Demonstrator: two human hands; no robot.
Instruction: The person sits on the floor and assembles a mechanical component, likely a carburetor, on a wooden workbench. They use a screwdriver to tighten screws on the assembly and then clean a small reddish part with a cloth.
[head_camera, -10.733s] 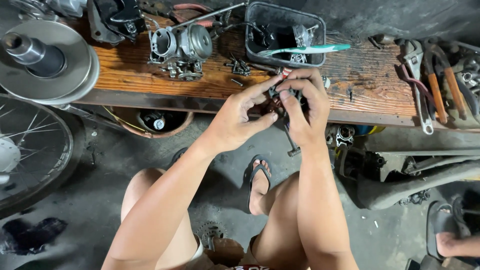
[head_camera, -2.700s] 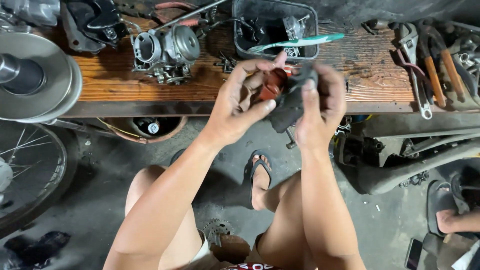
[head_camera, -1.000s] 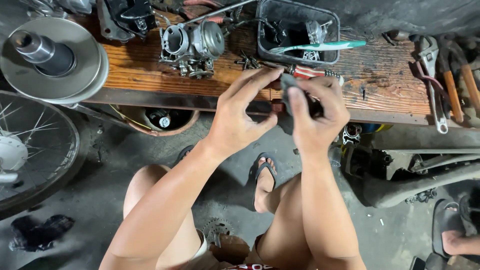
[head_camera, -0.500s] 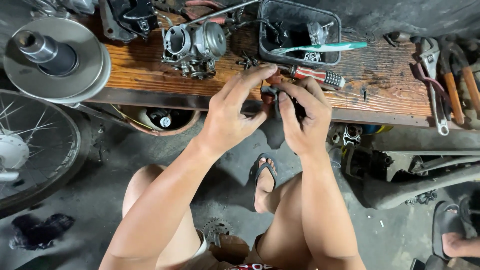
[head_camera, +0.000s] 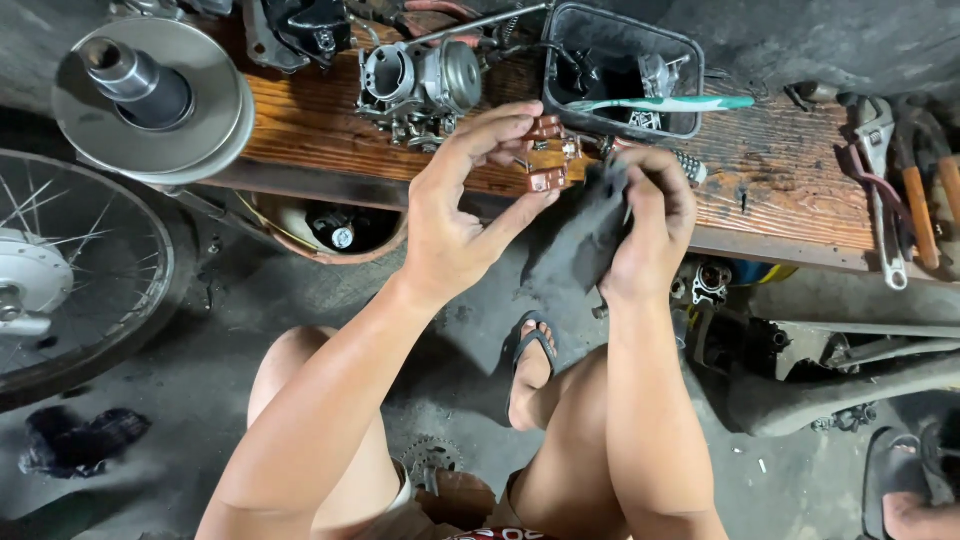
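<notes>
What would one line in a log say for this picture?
left hand: pinching small reddish-brown part | right hand: gripping dark rag | behind: wooden bench, carburetor

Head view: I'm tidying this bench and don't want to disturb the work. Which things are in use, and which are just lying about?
In use:
left hand pinching a small reddish-brown part
right hand holding a dark rag

Lying about:
carburetor
black tray with a teal toothbrush
pulley disc
adjustable wrench
spoked wheel

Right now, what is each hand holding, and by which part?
The left hand pinches a small reddish-brown part by its lower end between thumb and fingers. The right hand grips a dark rag by its top.
</notes>
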